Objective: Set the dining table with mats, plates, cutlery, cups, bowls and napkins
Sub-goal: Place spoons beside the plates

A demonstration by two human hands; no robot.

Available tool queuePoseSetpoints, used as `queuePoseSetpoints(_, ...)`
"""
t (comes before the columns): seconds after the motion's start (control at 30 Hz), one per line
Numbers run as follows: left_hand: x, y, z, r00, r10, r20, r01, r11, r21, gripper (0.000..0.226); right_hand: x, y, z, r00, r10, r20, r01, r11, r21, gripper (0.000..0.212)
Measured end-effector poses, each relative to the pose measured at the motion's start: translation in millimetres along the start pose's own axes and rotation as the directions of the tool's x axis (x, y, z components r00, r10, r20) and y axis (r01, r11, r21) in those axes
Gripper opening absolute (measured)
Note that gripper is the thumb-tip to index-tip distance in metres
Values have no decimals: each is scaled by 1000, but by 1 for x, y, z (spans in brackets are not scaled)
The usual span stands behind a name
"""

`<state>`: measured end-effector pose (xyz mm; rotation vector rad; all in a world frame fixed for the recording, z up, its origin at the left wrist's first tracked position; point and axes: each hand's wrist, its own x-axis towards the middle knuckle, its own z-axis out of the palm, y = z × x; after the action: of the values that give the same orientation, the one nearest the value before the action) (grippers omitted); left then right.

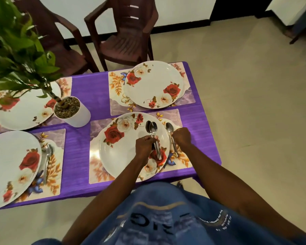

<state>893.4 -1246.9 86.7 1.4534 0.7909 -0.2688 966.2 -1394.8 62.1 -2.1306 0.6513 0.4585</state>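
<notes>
My left hand [145,145] grips a bunch of metal spoons [153,129] over the near right plate [120,152], bowls pointing away from me. My right hand [182,137] pinches a single spoon [170,129] whose handle lies on the floral mat [181,161] just right of that plate. A second rose-patterned plate [154,84] sits on the far right mat [116,96]. On the left, two more plates [12,167] [25,114] rest on mats; a spoon [47,156] lies right of the nearer one.
The purple tablecloth [88,89] covers the table. A white pot [74,112] with a leafy green plant [16,46] stands between the left and right settings. Two dark brown plastic chairs [125,32] [64,50] stand beyond the far edge. Tiled floor lies to the right.
</notes>
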Motion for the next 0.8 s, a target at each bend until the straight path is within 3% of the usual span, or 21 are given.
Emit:
queuePoseSetpoints(0.2, -5, -5, 6, 998, 27, -64, -27, 1000, 3, 10, -4, 5, 2, 998, -70, 1, 69, 987, -144, 18)
queuePoseSetpoints(0.4, -3, -10, 9, 995, 44, -94, -41, 998, 40, 12, -4, 6, 0, 996, -87, 15, 88, 986, -144, 9)
queuePoseSetpoints(0.63, -9, -11, 14, 993, 55, -106, -50, 997, 57, 18, -3, 11, 0, 993, -120, 12, 120, 980, -156, 17)
queuePoseSetpoints(0.8, -8, -13, 14, 993, 71, -94, -67, 996, 53, 19, -6, 10, -6, 996, -92, 2, 92, 995, -41, 14)
